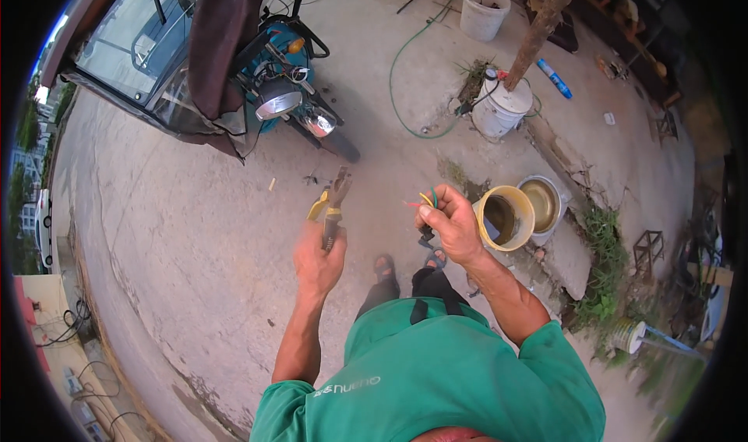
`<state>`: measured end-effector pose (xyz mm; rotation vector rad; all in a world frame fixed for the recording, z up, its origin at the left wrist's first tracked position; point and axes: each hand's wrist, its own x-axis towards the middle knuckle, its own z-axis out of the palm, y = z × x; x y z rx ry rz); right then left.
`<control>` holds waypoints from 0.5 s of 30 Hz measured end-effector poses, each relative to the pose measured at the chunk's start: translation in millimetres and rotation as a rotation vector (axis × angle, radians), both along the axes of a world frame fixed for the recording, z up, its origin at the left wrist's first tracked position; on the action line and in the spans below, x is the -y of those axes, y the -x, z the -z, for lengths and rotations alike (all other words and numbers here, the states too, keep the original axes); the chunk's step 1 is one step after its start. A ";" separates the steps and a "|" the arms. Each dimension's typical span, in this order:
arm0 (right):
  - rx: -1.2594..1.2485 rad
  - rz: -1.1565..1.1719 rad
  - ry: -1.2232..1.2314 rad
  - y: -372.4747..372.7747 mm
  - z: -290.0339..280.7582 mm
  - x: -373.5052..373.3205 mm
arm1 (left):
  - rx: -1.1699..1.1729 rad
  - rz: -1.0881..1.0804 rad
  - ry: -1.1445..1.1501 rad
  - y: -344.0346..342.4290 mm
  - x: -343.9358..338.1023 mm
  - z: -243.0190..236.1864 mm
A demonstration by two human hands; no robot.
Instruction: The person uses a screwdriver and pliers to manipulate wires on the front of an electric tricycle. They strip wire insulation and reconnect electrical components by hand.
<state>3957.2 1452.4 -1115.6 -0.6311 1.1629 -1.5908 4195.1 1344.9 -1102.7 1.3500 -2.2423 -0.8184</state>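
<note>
- Left hand: grips pliers, which project forward beyond it.
- Right hand: pinches red, yellow and green wires, apart from pliers.
- Yellow bucket: just right of right hand.
- Vehicle: ahead of left hand.

"What colours are those wires?"

"Red, yellow and green. The pliers show yellow and dark grey on their grips."

"And the shirt?"

"Plain green, bar some pale lettering (nearly the green of that hose, I'd say)."

"The open bucket looks pale yellow to me."

"Yes, and the vehicle's hanging cover is dark maroon, the slim tube bright blue."
</note>
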 end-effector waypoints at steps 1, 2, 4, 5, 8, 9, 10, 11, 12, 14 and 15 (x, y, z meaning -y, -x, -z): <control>0.003 -0.004 -0.005 1.9 -1.0 1.6 | -0.043 -0.011 0.064 -1.9 -0.8 2.8; -0.009 0.000 -0.021 3.5 -2.9 3.4 | -0.087 -0.021 0.128 -2.7 -0.7 6.3; -0.012 0.000 -0.042 1.4 -1.7 6.8 | -0.085 0.009 0.214 -0.7 0.2 11.8; -0.002 0.020 -0.020 -0.2 -0.2 8.3 | -0.126 0.037 0.115 3.2 -2.1 12.7; -0.028 0.035 0.021 -0.8 3.6 12.6 | -0.380 0.171 -0.230 6.6 -1.0 28.5; -0.061 0.031 0.038 -2.4 4.9 14.6 | -0.698 0.196 -0.700 10.1 -8.4 30.9; -0.056 0.027 0.036 -3.8 2.7 15.7 | -1.012 0.211 -1.179 14.2 -15.9 35.2; -0.077 0.009 0.005 -5.3 -3.5 16.9 | -1.044 0.250 -1.241 16.7 -20.9 38.6; -0.105 -0.003 -0.030 -4.7 -7.0 17.3 | -1.077 0.296 -1.310 23.7 -25.4 40.3; -0.187 0.017 -0.028 -5.3 3.3 18.6 | -1.146 0.281 -1.337 32.6 -34.5 35.0; -0.272 0.035 -0.021 -5.1 6.8 19.2 | -1.095 0.309 -1.361 32.8 -35.0 37.7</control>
